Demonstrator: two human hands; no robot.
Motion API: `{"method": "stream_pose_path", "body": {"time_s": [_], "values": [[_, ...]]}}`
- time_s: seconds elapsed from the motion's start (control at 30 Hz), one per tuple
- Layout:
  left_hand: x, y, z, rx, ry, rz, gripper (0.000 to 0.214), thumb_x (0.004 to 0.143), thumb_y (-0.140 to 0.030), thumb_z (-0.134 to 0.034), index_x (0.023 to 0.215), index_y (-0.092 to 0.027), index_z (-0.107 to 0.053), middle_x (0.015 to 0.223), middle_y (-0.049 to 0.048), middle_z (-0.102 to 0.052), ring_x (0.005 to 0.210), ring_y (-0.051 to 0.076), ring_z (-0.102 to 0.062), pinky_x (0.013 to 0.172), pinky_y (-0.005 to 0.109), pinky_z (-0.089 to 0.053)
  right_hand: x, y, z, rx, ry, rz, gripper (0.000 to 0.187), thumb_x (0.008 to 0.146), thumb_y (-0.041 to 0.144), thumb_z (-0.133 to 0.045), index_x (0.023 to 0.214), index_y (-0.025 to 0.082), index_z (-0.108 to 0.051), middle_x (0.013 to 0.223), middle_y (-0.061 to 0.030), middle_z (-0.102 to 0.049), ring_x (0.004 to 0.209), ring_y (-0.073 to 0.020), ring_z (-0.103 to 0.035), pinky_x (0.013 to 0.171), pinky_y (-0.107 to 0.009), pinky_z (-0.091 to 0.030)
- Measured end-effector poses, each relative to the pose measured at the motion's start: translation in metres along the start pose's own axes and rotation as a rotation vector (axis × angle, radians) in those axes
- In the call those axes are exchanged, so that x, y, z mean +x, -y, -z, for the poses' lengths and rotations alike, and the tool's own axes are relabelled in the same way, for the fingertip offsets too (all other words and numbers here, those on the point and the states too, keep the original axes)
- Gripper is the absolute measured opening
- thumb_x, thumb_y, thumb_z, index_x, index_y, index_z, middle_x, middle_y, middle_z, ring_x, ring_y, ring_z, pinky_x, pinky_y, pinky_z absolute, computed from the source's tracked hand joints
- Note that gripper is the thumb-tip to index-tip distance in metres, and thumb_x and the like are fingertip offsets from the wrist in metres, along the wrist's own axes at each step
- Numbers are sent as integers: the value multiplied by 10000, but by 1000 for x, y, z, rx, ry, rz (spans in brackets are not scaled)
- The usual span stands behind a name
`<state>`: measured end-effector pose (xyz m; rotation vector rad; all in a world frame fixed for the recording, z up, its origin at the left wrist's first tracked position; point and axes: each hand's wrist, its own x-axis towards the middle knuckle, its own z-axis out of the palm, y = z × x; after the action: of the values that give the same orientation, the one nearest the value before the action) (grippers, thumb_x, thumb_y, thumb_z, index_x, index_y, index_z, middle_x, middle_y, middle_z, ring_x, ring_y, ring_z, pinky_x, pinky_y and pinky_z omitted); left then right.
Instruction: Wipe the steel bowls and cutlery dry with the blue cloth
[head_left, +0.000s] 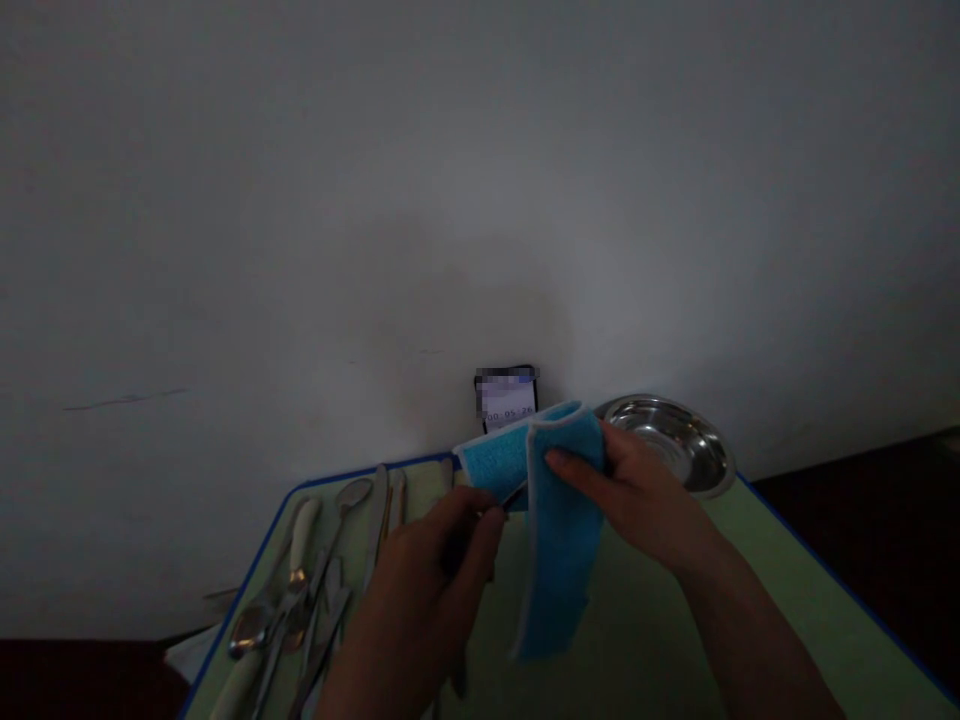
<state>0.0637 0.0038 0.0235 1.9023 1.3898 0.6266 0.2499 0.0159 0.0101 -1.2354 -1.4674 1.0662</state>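
A blue cloth (pixel 566 545) with pale edging hangs folded from my right hand (pixel 641 490), whose thumb presses on its front. My left hand (pixel 431 570) is closed, thumb against fingers, around a thin metal utensil (pixel 514 495). The utensil's far part goes into the fold of the cloth, so its kind is hidden. Both hands are above the green tabletop (pixel 637 640), close together.
Spoons, knives and other cutlery lie on the left of the table, among them a spoon (pixel 354 493). A shiny steel bowl (pixel 701 455) stands at the back right. A phone (pixel 508 395) showing a timer leans against the pale wall (pixel 465 200).
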Motion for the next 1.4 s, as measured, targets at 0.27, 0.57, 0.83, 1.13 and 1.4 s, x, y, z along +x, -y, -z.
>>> {"method": "stream_pose_path", "body": {"time_s": [0.27,0.57,0.83,1.13,1.4], "values": [[0,5,1,63,27,28,258,852,-388,-433,891,-195,-600,702,-9,-651,620,133,-580,528,216,-407,5,-13,-6,-148,-157,-52,377,808,515,-464,614,194,-501,535,30,-463,481,-104,-428,426,-227,-315],[4,10,-2,54,50,12,256,878,-371,-398,898,-219,-603,777,-2,-651,735,159,-595,658,251,-416,7,-13,-9,36,-41,-34,220,729,382,-628,867,212,-612,788,7,-629,690,-141,-567,614,-251,-447],[-2,12,-20,-256,198,126,367,885,-451,-351,882,-191,-610,725,6,-607,624,122,-519,552,219,-406,12,-30,-18,317,-291,-159,373,738,542,-546,609,198,-481,542,45,-474,486,-94,-425,457,-215,-348],[9,10,-18,-26,-17,-33,388,895,-348,-364,1229,-226,-519,975,48,-597,927,183,-541,839,325,-417,18,-28,-13,591,-279,-255,455,765,611,-458,917,209,-607,908,-73,-677,836,-211,-628,664,-317,-502],[7,14,-10,27,-105,-19,324,859,-357,-453,1115,-226,-602,872,22,-632,786,152,-593,698,272,-459,16,-21,-9,779,-195,-276,362,747,542,-558,867,214,-654,922,-55,-699,920,-222,-633,820,-360,-494]]}}
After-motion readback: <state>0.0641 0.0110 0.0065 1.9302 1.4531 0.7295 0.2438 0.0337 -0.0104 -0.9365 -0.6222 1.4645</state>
